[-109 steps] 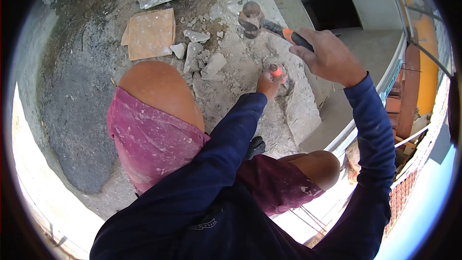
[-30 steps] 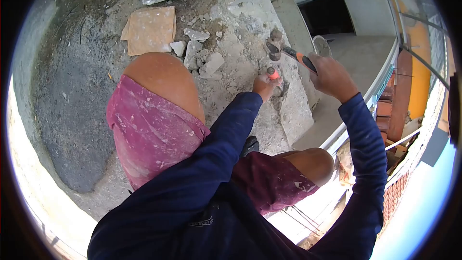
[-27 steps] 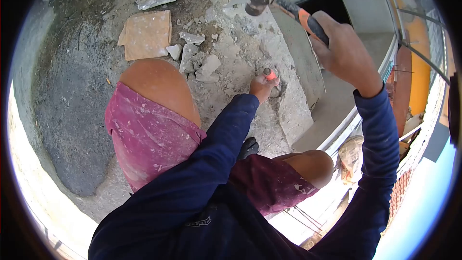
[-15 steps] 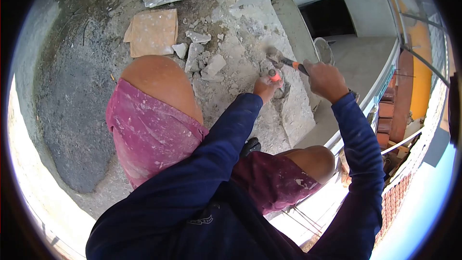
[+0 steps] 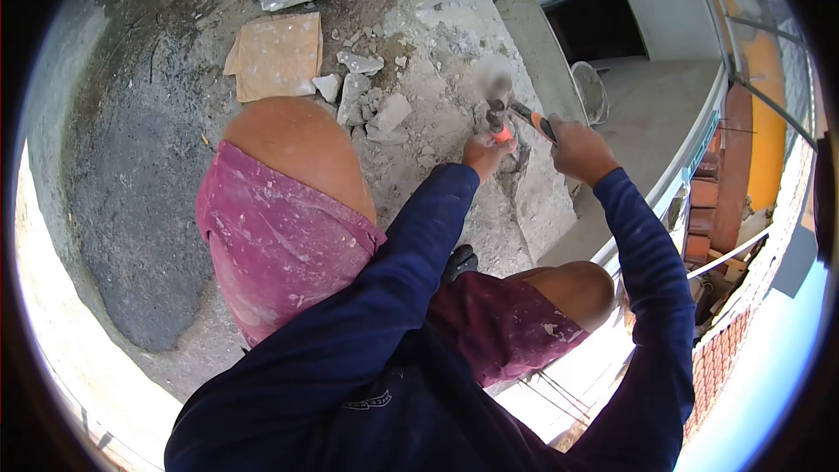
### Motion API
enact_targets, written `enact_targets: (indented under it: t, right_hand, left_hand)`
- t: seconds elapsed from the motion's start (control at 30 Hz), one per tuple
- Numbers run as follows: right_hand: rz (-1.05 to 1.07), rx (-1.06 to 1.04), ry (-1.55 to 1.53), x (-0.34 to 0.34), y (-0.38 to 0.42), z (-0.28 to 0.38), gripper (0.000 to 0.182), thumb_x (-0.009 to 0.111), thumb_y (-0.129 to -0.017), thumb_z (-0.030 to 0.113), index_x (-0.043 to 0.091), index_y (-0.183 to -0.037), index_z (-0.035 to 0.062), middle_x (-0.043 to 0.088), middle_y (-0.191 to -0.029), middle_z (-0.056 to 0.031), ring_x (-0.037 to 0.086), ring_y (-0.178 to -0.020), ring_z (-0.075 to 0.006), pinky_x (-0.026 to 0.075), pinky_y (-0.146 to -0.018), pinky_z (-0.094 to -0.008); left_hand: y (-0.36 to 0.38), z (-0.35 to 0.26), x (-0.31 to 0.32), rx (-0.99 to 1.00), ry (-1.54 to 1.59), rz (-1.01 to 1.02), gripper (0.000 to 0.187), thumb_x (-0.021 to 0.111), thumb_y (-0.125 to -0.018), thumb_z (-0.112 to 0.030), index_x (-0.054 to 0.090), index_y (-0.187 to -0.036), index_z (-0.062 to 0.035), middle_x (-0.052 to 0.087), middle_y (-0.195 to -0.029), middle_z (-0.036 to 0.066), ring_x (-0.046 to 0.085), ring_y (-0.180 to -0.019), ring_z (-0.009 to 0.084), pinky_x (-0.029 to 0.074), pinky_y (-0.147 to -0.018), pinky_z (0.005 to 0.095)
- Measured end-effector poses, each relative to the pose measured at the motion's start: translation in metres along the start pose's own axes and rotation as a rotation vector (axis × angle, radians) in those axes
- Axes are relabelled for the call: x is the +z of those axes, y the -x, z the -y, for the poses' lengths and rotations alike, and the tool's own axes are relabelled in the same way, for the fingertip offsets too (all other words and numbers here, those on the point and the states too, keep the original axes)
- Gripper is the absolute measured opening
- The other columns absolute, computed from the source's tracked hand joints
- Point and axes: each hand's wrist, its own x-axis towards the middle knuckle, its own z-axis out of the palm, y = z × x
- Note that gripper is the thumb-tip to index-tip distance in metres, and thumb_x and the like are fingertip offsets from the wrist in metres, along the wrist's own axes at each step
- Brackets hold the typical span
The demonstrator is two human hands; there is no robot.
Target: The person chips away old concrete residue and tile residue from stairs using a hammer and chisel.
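My left hand [image 5: 487, 157] is closed around a chisel [image 5: 502, 134] with an orange grip, held over broken concrete. The chisel's lower end is hidden by my hand. In my closed right hand [image 5: 580, 150] is a hammer [image 5: 535, 121] with a black and orange handle. Its dark head overlaps the top of the chisel, seemingly touching it. A pale concrete ledge [image 5: 544, 197] runs just right of the chisel, its edge chipped and dusty.
Concrete chunks [image 5: 387, 115] and rubble lie left of my hands, near a brown folded sheet [image 5: 280, 57]. A whitish bucket [image 5: 590, 92] stands on the lower floor beyond the ledge. My bent knee [image 5: 301, 144] is close on the left.
The hammer head has come down toward me onto the chisel's top, which was uncovered before. My right hand has shifted slightly left and down; my left hand stays nearly in place.
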Motion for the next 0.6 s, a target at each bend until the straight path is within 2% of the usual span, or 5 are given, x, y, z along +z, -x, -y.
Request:
enact_targets:
  t: [0.2, 0.33, 0.4, 0.5, 0.6]
  right_hand:
    - [-0.486, -0.294, -0.173, -0.147, 0.006, 0.029, 0.019, 0.061, -0.082, 0.007, 0.051, -0.097, 0.0005, 0.059, -0.073, -0.0228, 0.056, -0.068, -0.0443, 0.046, -0.062, -0.046]
    - [-0.727, -0.243, -0.049, -0.192, -0.013, 0.061, 0.019, 0.066, -0.088, 0.013, 0.054, -0.088, -0.0008, 0.053, -0.066, -0.0145, 0.052, -0.056, -0.0235, 0.044, -0.054, -0.0332]
    - [-0.99, -0.191, -0.484, -0.144, -0.024, 0.075, 0.017, 0.066, -0.09, 0.012, 0.054, -0.089, 0.0001, 0.051, -0.065, -0.0115, 0.053, -0.057, -0.0138, 0.045, -0.054, -0.029]
    - [0.095, -0.041, 0.114, -0.019, 0.002, 0.018, 0.025, 0.057, -0.083, 0.01, 0.054, -0.107, 0.0056, 0.067, -0.079, -0.0223, 0.067, -0.073, -0.0396, 0.051, -0.067, -0.0534]
    - [0.0, -0.062, 0.055, -0.035, -0.003, 0.01, 0.03, 0.056, -0.082, 0.007, 0.057, -0.111, 0.0078, 0.065, -0.079, -0.0209, 0.065, -0.075, -0.0409, 0.051, -0.069, -0.0536]
  left_hand:
    - [-0.003, 0.007, -0.001, 0.035, -0.052, 0.016, 0.039, 0.072, -0.088, -0.015, 0.058, -0.12, 0.0024, 0.065, -0.115, 0.01, 0.062, -0.107, 0.0174, 0.048, -0.096, 0.0294]
    - [-0.006, 0.012, -0.007, 0.037, -0.102, 0.001, 0.039, 0.072, -0.088, -0.015, 0.059, -0.119, 0.0041, 0.065, -0.114, 0.01, 0.062, -0.107, 0.0171, 0.049, -0.095, 0.0292]
    - [-0.004, 0.015, -0.001, 0.045, -0.02, -0.003, 0.039, 0.073, -0.087, -0.015, 0.059, -0.118, 0.0045, 0.065, -0.113, 0.01, 0.062, -0.107, 0.0172, 0.049, -0.095, 0.0291]
    - [0.003, 0.008, -0.004, 0.014, 0.001, 0.004, 0.041, 0.073, -0.087, -0.015, 0.059, -0.12, 0.0045, 0.065, -0.115, 0.01, 0.062, -0.108, 0.017, 0.048, -0.097, 0.0295]
    - [-0.003, 0.007, -0.005, 0.007, -0.002, 0.029, 0.044, 0.073, -0.087, -0.015, 0.057, -0.124, 0.0036, 0.064, -0.12, 0.011, 0.061, -0.111, 0.0172, 0.046, -0.1, 0.0301]
